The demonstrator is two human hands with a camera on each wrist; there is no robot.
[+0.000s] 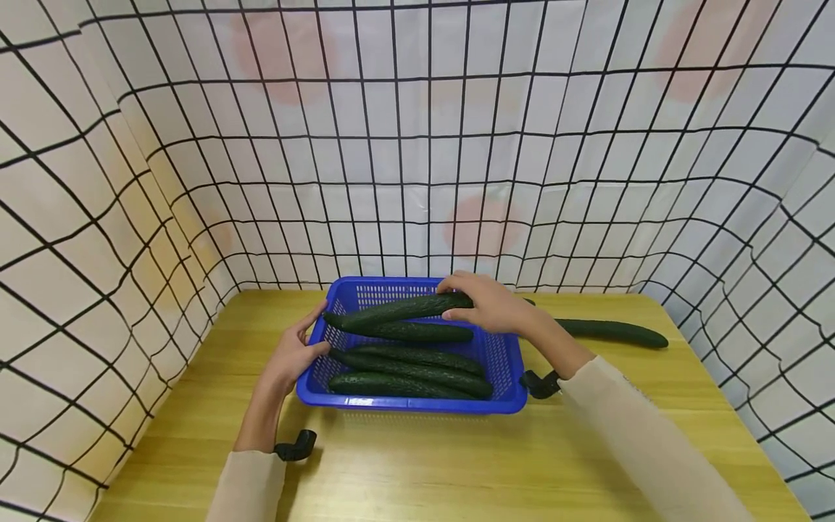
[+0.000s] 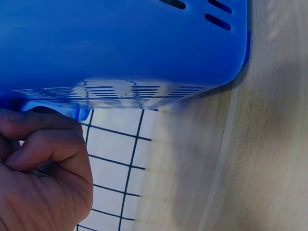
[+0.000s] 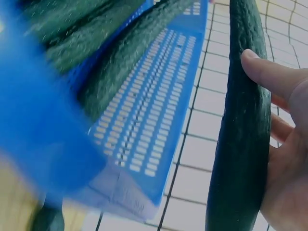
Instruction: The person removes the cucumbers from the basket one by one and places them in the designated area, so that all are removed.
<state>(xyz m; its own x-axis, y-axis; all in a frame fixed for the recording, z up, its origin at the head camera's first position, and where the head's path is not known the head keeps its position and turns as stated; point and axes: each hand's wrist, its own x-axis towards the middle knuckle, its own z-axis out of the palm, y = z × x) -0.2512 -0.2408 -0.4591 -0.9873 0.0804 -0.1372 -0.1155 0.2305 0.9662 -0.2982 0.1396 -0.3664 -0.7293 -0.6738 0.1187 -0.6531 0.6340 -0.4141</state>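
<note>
My right hand (image 1: 491, 303) grips a long dark green cucumber (image 1: 398, 310) near its right part, with the thumb on the near side. The cucumber lies crosswise above the back of a blue plastic basket (image 1: 411, 404), its left tip by the left rim. In the right wrist view the held cucumber (image 3: 240, 130) is beside the basket's slotted wall (image 3: 159, 101). Several other cucumbers (image 1: 411, 370) lie side by side in the basket. My left hand (image 1: 293, 357) holds the basket's left rim, fingers curled in the left wrist view.
One more cucumber (image 1: 609, 332) lies on the wooden table (image 1: 417, 464) right of the basket, partly hidden behind my right forearm. A white sheet with a black grid (image 1: 417, 159) stands around the back and sides.
</note>
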